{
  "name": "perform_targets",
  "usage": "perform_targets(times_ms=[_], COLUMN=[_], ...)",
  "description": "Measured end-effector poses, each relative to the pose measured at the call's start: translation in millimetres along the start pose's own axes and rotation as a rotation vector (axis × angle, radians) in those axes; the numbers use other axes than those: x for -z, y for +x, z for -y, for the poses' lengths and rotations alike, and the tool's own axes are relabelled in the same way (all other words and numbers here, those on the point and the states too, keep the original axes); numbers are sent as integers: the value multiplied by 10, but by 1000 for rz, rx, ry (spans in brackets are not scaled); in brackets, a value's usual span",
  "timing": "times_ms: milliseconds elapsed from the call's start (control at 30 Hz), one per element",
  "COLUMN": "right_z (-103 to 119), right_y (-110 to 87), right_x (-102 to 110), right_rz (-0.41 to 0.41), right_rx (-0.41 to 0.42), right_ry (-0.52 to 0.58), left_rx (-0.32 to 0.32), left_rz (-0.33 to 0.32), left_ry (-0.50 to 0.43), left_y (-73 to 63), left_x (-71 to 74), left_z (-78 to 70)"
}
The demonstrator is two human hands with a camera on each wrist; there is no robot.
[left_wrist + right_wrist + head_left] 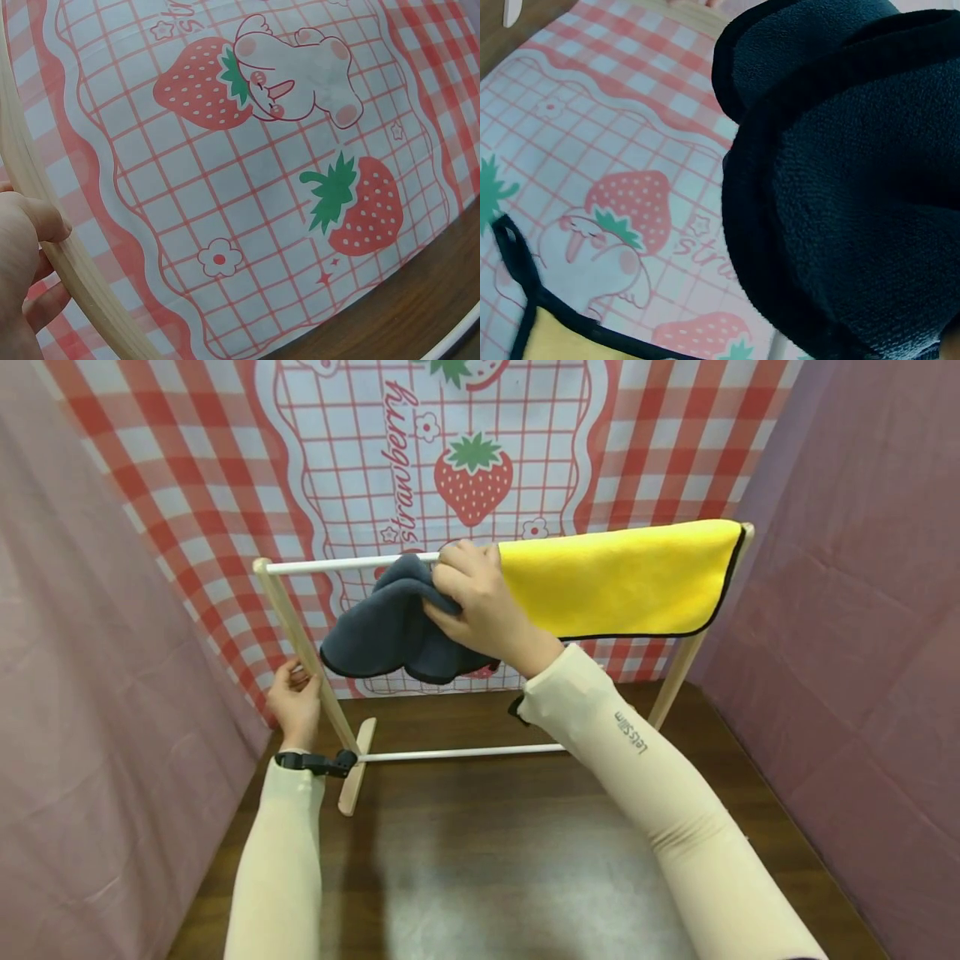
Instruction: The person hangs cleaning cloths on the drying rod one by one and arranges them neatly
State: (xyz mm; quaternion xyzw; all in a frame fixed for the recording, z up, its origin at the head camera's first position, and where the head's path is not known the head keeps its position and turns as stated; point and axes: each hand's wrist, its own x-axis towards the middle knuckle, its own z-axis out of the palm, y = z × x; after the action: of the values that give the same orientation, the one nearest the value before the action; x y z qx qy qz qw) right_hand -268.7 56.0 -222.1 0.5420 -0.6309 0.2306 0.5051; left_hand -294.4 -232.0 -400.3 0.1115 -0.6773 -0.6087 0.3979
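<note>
My right hand [480,597] grips a bunched dark blue-grey towel [382,631] with black edging, right at the upper white bar. Folds of the towel [855,165] hang below the fingers and fill much of the right wrist view. My left hand [294,702] pinches the left wooden post [307,652] of a drying rack, low on its outer side. In the left wrist view, fingers [49,221] lie against that post [82,289]. A yellow towel [622,581] with black trim drapes over the bar's right half, beside my right hand.
The rack's lower white bar [465,752] runs close over the brown wooden surface [480,835]. A wooden foot [357,768] supports the left side. Behind hangs a red-and-white strawberry-print cloth [540,452]; pink curtains [855,610] stand at both sides.
</note>
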Motion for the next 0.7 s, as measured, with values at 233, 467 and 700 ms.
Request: perform_targets(times_ms=[233, 467, 700], right_z=[-96, -192, -288], right_y=[261, 465, 625], right_x=[61, 101, 88], right_rz=[-53, -90, -141], right_rx=[25, 35, -42], right_ry=[-32, -75, -107], left_rx=[-38, -30, -40], left_rz=[-7, -6, -6], left_ry=[25, 34, 12], left_y=[27, -6, -19], left_x=[-19, -23, -11], left_z=[34, -20, -2])
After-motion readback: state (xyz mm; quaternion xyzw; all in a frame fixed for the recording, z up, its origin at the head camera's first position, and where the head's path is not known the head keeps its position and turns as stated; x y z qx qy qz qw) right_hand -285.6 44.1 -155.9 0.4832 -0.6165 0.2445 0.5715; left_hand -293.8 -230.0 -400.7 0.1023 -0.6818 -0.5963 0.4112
